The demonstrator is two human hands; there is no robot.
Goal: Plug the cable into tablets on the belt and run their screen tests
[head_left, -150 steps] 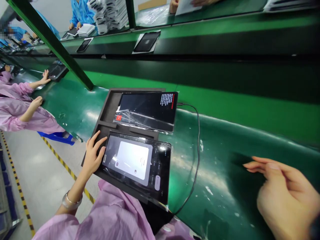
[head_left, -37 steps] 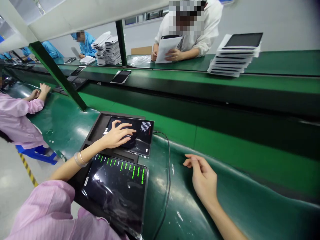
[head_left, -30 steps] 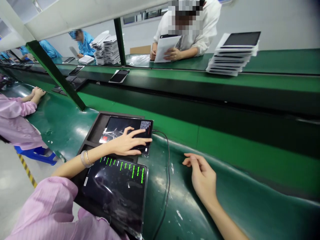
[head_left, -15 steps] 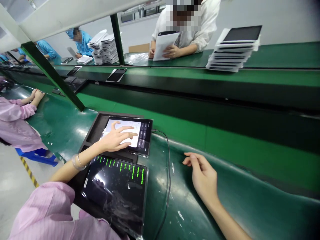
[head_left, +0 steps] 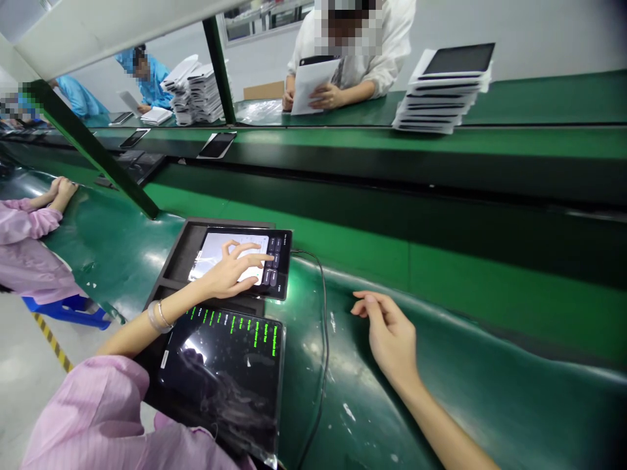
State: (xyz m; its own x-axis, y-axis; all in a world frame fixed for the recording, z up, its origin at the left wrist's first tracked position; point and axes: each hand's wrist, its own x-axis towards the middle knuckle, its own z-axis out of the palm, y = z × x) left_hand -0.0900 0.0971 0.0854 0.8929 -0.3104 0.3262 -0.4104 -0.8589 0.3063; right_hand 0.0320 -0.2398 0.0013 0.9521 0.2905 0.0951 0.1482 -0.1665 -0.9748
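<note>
My left hand (head_left: 229,271) rests on the far tablet (head_left: 279,269), fingers spread, a fingertip touching its lit white screen. That tablet lies in a black tray (head_left: 182,248) on the green belt. The near tablet (head_left: 223,372) sits in the same tray close to my body, its dark screen showing rows of green text under a plastic film. My right hand (head_left: 389,336) lies loosely on the green belt (head_left: 441,391) to the right, fingers slightly curled, holding nothing. A black cable (head_left: 321,326) runs between the tablets and that hand.
A stack of tablets (head_left: 443,88) stands on the far shelf at right. A person in white across the line holds a white sheet (head_left: 308,81). More stacks (head_left: 193,91) and single devices (head_left: 216,145) lie further left. A co-worker's pink sleeve (head_left: 24,235) is at far left.
Five seconds ago my left hand held the near tablet; it has since moved onto the far tablet, whose dark screen turned white. The near screen now shows green text. My right hand barely moved.
</note>
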